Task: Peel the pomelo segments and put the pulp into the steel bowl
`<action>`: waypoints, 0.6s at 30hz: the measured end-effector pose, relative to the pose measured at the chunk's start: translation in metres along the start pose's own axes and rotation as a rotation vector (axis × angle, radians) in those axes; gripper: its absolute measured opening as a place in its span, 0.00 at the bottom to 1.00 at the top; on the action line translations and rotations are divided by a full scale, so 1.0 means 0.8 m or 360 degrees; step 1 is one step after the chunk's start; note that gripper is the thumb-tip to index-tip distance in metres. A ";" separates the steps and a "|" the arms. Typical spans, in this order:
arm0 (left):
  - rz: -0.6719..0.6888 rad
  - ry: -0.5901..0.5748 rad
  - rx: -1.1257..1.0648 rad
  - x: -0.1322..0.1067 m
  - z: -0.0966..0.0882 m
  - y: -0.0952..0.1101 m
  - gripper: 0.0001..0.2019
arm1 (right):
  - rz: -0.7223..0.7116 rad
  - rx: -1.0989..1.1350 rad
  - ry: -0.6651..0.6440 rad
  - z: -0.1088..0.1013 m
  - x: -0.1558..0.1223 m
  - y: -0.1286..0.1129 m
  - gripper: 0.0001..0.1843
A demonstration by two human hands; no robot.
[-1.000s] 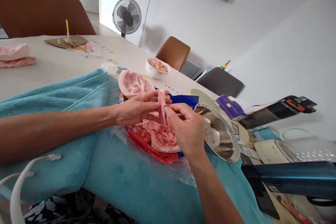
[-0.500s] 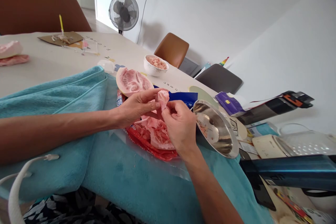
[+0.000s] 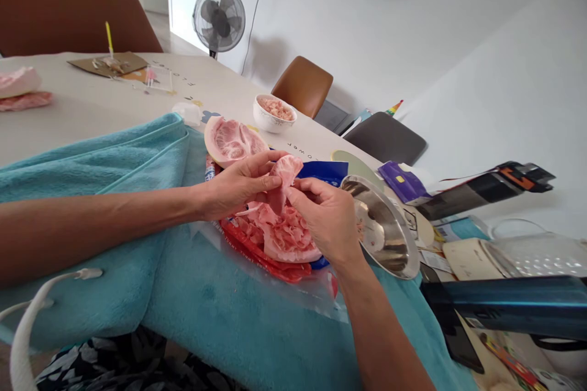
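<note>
1. Shifted slightly rightward with the right hand (image 3: pixel 331 220) since the earlier frame; opened the fruit segment (image 3: pixel 288 171), near the frame's centre, from a bunched shape to a broad face.
2. Seems to have bared more flesh.
3. Grasping the segment between thumb and fingers of the left hand (image 3: pixel 235 188); pinching low on it with the right, fingertips partly hidden.
4. Count one held segment, one peelings pile (image 3: pixel 288 229) below centre, one hollow rind half (image 3: pixel 236 140) left of centre, one white bowl (image 3: pixel 269 121) upper centre, one steel bowl (image 3: pixel 400 238) right.

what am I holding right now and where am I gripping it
A pink pomelo segment: your left hand grips its left side, and your right hand pinches its right edge.
</note>
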State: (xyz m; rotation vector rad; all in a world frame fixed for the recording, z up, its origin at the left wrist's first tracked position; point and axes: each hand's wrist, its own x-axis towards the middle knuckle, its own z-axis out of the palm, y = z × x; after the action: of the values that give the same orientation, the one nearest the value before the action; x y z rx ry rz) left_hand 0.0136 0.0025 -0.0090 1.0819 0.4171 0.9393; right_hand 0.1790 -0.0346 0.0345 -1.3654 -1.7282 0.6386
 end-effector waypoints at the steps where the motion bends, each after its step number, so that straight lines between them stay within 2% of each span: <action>1: 0.0023 0.0030 0.0049 -0.001 0.002 0.000 0.19 | -0.0007 -0.0031 0.0016 0.002 -0.001 0.001 0.08; 5: 0.0078 0.0129 0.0168 -0.004 0.009 0.003 0.19 | -0.0089 -0.0206 0.0147 0.011 -0.004 0.004 0.08; 10: 0.0018 0.0186 0.0074 -0.004 0.015 0.003 0.21 | -0.0217 -0.0386 0.0265 0.020 -0.007 0.012 0.08; 15: 0.0016 0.0043 0.0043 -0.004 0.009 0.001 0.20 | -0.0145 -0.0327 0.0235 0.017 -0.005 0.013 0.08; 18: -0.0020 -0.0020 0.0040 -0.004 0.005 0.005 0.19 | -0.0055 -0.0188 0.0104 0.009 -0.002 0.009 0.08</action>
State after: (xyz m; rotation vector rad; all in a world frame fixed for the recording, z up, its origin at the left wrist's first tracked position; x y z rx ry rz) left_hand 0.0133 -0.0016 -0.0041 1.1066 0.4258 0.9179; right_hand 0.1773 -0.0333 0.0245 -1.4185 -1.7568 0.4741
